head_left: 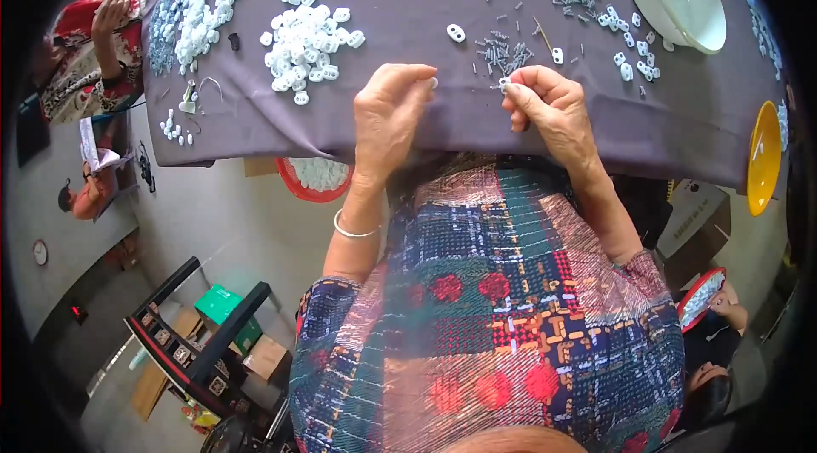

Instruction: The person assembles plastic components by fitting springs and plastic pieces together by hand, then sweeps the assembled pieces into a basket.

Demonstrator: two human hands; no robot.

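The right hand has thumb and forefinger pinched on 1 small white piece, held above the near side of the desk. The left hand is curled, its thumb and forefinger close together; a pale speck shows at the tips, but I cannot tell whether it is a held piece.

The 2 hands face each other, well apart, with the pinched piece at the inner side of the right one. The small heap of grey pins lies just beyond that piece, nearer the right hand, its long axes pointing every way. 1 loose white oval piece lies beyond the gap between the hands, nearer the left, its long axis slanting from far left to near right. The pile of white pieces (many overlapping) sits beyond and left of the left hand.
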